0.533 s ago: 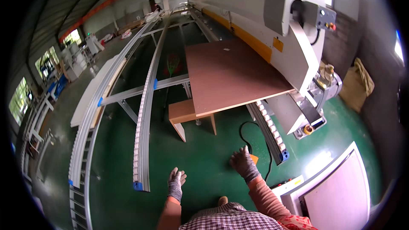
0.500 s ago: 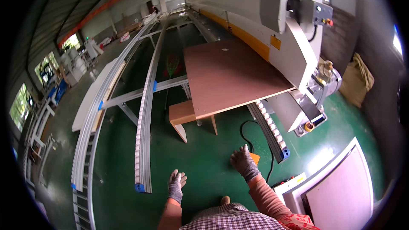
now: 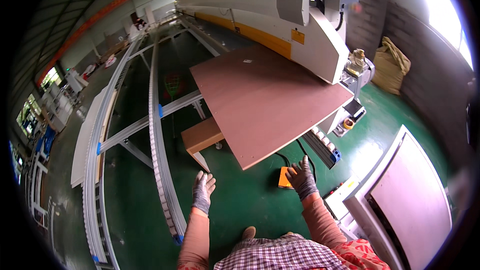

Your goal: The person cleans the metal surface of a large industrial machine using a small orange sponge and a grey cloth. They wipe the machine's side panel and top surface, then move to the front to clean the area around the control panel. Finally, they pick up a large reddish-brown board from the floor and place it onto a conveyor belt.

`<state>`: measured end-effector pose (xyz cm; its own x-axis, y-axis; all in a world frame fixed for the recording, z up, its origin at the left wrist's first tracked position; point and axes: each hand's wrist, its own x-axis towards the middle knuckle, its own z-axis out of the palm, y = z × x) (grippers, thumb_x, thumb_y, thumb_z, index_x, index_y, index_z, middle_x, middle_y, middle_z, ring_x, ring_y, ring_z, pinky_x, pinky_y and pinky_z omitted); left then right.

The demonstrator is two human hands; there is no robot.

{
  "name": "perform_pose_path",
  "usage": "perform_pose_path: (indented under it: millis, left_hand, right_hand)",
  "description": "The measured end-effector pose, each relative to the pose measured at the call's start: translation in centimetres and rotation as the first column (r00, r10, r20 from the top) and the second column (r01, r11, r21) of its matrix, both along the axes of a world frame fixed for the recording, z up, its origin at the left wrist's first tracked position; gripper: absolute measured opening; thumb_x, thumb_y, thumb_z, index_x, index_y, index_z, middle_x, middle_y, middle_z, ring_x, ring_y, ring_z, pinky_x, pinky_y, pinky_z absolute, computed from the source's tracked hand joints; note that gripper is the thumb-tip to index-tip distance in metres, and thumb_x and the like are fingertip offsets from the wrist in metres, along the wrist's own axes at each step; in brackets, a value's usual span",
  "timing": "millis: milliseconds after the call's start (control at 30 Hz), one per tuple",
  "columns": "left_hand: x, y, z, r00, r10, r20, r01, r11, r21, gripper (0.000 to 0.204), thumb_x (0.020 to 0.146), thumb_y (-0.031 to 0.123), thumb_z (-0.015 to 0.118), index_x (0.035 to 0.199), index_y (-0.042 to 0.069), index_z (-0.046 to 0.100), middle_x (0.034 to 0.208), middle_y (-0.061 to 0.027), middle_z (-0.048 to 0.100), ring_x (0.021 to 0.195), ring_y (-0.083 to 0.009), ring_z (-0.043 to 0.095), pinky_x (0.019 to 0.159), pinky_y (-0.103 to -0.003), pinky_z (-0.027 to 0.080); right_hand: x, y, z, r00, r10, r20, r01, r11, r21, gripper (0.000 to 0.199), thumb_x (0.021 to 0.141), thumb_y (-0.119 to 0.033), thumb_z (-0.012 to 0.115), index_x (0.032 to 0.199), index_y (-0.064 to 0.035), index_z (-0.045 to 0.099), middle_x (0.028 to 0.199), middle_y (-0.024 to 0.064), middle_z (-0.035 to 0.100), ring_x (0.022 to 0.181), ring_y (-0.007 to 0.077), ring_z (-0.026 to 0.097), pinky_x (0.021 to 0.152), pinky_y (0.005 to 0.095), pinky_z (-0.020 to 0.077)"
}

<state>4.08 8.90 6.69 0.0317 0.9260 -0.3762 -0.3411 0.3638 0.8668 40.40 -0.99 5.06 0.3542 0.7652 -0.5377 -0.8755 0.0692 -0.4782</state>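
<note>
A wide brown board (image 3: 265, 102) lies flat under the beam of a long white machine (image 3: 250, 0), its near corner jutting out toward me. My left hand (image 3: 202, 192), in a grey glove, is held out short of that corner, fingers apart and nothing in it. To the right, my gloved right hand (image 3: 302, 179) reaches out in front of the board's near edge, its fingers spread and empty. It overlaps an orange foot pedal (image 3: 284, 179) on the floor below. Neither hand appears to touch the board.
Aluminium roller rails (image 3: 162, 170) run lengthwise at my left. Beneath the board stand a short roller rail (image 3: 324, 145) and a brown bench-like piece (image 3: 202, 136). A white cabinet with a pale panel (image 3: 407, 205) stands close at my right. Black cable trails near the pedal. A sack (image 3: 391, 67) leans by the wall.
The board sits nearer to me, turned somewhat, and covers more of the short rail. My view has swung right. Both hands stay open; more of the orange pedal shows.
</note>
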Motion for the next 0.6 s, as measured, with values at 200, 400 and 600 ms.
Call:
perform_pose_path:
  millis: [200, 400, 600]
  left_hand:
    - [-1.5, 9.6, -0.4, 0.984, -0.144, 0.105, 0.143, 0.99, 0.015, 0.06, 0.097, 0.04, 0.057, 0.149, 0.019, 0.034, 0.143, -0.0146, 0.049, 0.125, -0.0318, 0.052, 0.106, -0.049, 0.036]
    - [1.5, 19.2, -2.5, 0.936, -0.268, 0.227, 0.276, 0.961, -0.006, 0.064, 0.097, 0.05, 0.053, 0.151, 0.022, 0.035, 0.156, -0.014, 0.035, 0.139, -0.034, 0.038, 0.113, -0.05, 0.028]
    - [4.6, 24.8, -4.0, 0.868, -0.264, 0.42, 0.337, 0.935, -0.111, 0.082, 0.089, 0.052, 0.064, 0.154, 0.017, 0.027, 0.163, -0.0132, 0.018, 0.149, -0.037, 0.016, 0.118, -0.054, 0.014]
  right_hand:
    - [-0.2, -1.0, -0.2, 0.98, -0.189, 0.065, 0.186, 0.981, 0.048, 0.098, 0.082, -0.066, 0.067, 0.153, -0.0145, 0.023, 0.158, 0.0169, 0.026, 0.144, 0.0398, 0.026, 0.115, 0.0516, 0.0282]
    - [1.2, -4.6, 0.0, 0.93, -0.307, 0.201, 0.33, 0.939, -0.094, 0.113, 0.082, -0.066, 0.067, 0.157, -0.0093, 0.004, 0.159, 0.0185, 0.023, 0.141, 0.0404, 0.033, 0.11, 0.0527, 0.0347]
    - [3.7, -9.3, -2.3, 0.952, -0.171, 0.254, 0.183, 0.983, -0.024, 0.071, 0.088, -0.053, 0.067, 0.138, -0.0084, 0.043, 0.128, 0.0098, 0.059, 0.116, 0.0269, 0.057, 0.093, 0.0422, 0.0478]
